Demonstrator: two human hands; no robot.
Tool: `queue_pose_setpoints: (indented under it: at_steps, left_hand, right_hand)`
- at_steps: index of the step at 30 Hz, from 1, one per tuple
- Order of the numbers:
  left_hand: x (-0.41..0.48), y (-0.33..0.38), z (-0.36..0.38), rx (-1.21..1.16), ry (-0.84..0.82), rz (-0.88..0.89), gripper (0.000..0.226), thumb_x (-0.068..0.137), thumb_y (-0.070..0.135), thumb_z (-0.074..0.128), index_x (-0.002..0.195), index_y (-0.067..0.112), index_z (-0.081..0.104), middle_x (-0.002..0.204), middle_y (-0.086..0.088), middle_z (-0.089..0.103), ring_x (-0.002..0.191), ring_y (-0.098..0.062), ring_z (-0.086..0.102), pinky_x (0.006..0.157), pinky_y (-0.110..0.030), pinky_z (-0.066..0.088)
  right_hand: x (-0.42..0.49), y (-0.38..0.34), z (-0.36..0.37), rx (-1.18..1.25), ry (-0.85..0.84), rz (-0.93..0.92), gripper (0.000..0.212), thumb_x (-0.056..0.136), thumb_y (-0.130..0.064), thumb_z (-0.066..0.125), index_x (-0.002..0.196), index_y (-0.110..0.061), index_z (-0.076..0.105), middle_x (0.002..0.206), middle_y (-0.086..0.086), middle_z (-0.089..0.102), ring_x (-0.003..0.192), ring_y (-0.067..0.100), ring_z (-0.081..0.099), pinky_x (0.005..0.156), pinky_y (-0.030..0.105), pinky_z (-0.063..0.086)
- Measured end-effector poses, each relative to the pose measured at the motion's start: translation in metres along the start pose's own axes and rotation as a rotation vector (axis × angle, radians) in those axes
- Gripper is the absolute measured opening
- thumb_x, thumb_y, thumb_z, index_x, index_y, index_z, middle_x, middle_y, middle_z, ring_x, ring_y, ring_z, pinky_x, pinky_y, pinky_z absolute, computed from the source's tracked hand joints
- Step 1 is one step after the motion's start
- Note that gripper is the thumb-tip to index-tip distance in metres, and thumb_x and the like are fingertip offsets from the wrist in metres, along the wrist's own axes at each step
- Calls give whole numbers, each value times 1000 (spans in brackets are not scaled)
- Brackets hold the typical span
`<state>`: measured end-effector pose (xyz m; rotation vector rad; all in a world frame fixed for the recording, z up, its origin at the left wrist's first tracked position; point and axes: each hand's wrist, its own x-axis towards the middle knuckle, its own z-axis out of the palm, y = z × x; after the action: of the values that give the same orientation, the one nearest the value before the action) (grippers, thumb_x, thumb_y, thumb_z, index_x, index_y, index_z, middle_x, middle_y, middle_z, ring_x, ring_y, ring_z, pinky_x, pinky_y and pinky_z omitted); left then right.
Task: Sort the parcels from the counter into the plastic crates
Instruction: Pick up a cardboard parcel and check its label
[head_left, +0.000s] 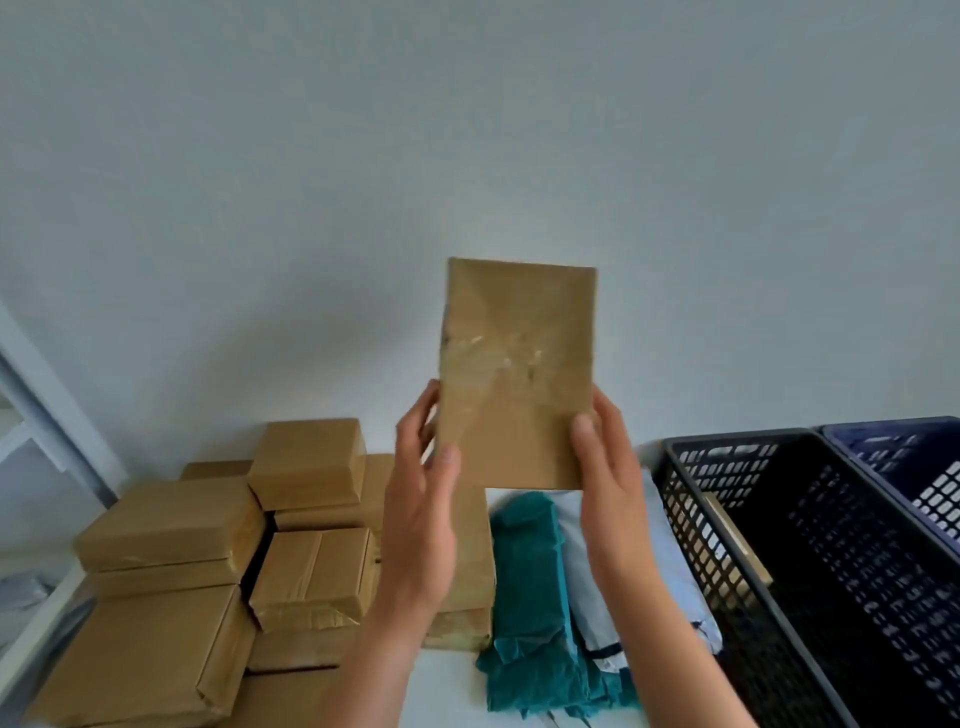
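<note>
I hold a flat brown-paper parcel (517, 364) upright in front of the wall, its taped face toward me. My left hand (421, 514) grips its lower left edge and my right hand (608, 488) grips its lower right edge. Below and to the left, a pile of brown parcels (171, 525) covers the counter. A black plastic crate (737, 462) stands at the right, with a blue crate (893, 441) behind it. Inside the black crate a brown parcel (737, 540) leans against the left wall.
A teal plastic mailer (530, 587) and a pale grey mailer (587, 587) lie on the white counter between the brown pile and the black crate. A white shelf frame (36, 395) stands at the far left. A plain wall rises behind.
</note>
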<state>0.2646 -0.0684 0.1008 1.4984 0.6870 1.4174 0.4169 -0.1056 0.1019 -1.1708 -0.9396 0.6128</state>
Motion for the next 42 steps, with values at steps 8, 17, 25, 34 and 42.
queue_pose_setpoints:
  at_steps: [8,17,25,34,42]
  left_hand:
    - [15,-35,-33,-358,153,-164,52,100,36,46,150,23,47,141,-7,63,129,-24,62,94,-32,55]
    - [23,-50,-53,-880,171,-538,61,101,41,46,154,12,49,148,-11,56,137,-30,56,105,-47,54]
    - [23,-40,-56,-671,220,-378,57,105,43,40,147,7,55,142,-13,61,131,-29,57,113,-44,40]
    - [30,-33,-41,-30,112,-126,53,107,45,26,150,31,54,148,9,61,138,-15,54,118,-54,39]
    - [43,-2,-42,-67,-17,-84,55,104,53,33,157,38,45,157,9,52,143,-12,51,113,-38,50]
  right_hand:
    - [-12,1,42,-255,-39,-104,57,96,-63,58,148,-52,39,147,-24,52,135,7,51,102,39,53]
    - [-39,-10,91,-868,-63,-487,75,93,-64,58,152,-19,42,168,13,26,137,35,38,109,48,46]
    - [-12,-3,65,-368,-118,-222,67,90,-67,59,149,-42,40,161,-22,33,145,4,36,110,29,43]
    - [19,9,29,27,-49,121,40,100,-65,48,116,-32,64,119,-9,68,115,21,65,94,39,56]
    - [25,-2,16,42,-174,2,52,95,-66,52,138,-38,57,140,-7,65,136,19,57,114,49,43]
